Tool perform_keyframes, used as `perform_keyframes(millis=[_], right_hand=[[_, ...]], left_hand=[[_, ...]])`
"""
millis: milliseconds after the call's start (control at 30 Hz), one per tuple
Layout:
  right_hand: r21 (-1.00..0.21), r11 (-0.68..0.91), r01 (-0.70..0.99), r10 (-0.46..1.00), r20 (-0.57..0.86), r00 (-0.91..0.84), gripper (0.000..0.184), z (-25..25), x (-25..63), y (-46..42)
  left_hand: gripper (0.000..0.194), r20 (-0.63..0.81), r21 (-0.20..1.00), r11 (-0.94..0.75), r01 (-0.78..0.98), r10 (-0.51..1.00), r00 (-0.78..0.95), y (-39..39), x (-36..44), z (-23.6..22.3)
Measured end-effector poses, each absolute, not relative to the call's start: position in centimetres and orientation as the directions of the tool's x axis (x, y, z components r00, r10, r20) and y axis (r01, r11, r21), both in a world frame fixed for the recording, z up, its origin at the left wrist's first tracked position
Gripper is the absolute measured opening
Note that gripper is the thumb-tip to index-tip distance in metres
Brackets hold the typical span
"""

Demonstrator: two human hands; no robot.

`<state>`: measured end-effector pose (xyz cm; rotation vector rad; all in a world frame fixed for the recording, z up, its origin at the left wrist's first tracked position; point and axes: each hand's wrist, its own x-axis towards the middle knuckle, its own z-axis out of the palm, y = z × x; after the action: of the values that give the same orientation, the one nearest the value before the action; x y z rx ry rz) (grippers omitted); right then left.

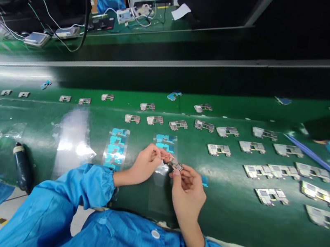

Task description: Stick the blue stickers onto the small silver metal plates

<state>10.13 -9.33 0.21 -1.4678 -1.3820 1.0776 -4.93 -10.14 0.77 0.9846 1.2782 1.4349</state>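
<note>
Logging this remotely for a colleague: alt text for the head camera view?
Bare left hand and right hand hold a small metal circuit board over a green assembly-line belt; rows of similar boards lie to the right.

Shiny metal plates (219, 150) sit on a glossy green belt (35, 153).

A small metal-shielded circuit board (176, 165), held tilted in mid-air.
</note>
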Motion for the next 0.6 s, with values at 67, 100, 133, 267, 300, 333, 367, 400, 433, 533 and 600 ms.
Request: perform_keyframes(millis=[67,100,133,267,300,333,367,400,433,533,600], right_hand=[[-0.967,-0.082,0.242,0.997,-0.076,0.033,0.035,0.2,10.2,-9.2],[-0.970,-0.089,0.228,0.996,-0.084,0.032,0.035,0.3,10.2,-9.1],[-0.971,-0.091,0.222,0.996,-0.087,0.030,0.034,0.3,10.3,-9.1],[-0.967,-0.051,0.248,0.999,-0.046,0.023,0.032,0.4,10.2,-9.3],[-0.963,-0.027,0.268,1.000,-0.022,0.020,0.032,0.4,10.1,-9.4],[-0.956,0.000,0.293,1.000,0.005,0.018,0.031,0.4,10.1,-9.5],[-0.947,0.030,0.320,0.999,0.035,0.011,0.031,0.4,10.1,-9.6],[-0.936,0.061,0.347,0.998,0.066,0.003,0.031,0.4,10.0,-9.7],[-0.923,0.092,0.373,0.995,0.096,-0.007,0.031,0.3,10.0,-9.8],[-0.890,0.172,0.422,0.984,0.173,-0.037,0.032,0.3,10.0,-9.9],[-0.872,0.206,0.444,0.977,0.206,-0.050,0.032,0.3,9.9,-10.0]], left_hand=[[0.010,-0.037,0.982,-0.006,-0.187,0.974,-0.224,-10.1,-4.9,0.9],[0.009,-0.049,0.981,0.002,-0.194,0.971,-0.234,-10.1,-4.9,0.9],[0.008,-0.063,0.983,0.016,-0.184,0.965,-0.253,-10.1,-4.8,1.0],[0.012,-0.112,0.990,0.131,0.042,0.942,-0.317,-10.4,-4.6,1.8],[0.013,-0.106,0.982,0.148,0.114,0.944,-0.311,-10.5,-4.5,1.9],[0.015,-0.092,0.972,0.152,0.182,0.949,-0.302,-10.5,-4.5,2.1],[0.016,-0.067,0.959,0.143,0.245,0.954,-0.291,-10.5,-4.4,2.2],[0.017,-0.035,0.945,0.122,0.303,0.960,-0.276,-10.6,-4.4,2.2],[0.016,0.001,0.931,0.093,0.353,0.966,-0.259,-10.6,-4.4,2.2],[0.013,0.096,0.895,-0.004,0.446,0.979,-0.182,-10.6,-4.4,1.8],[0.017,0.124,0.887,-0.043,0.460,0.981,-0.148,-10.5,-4.6,1.6]])
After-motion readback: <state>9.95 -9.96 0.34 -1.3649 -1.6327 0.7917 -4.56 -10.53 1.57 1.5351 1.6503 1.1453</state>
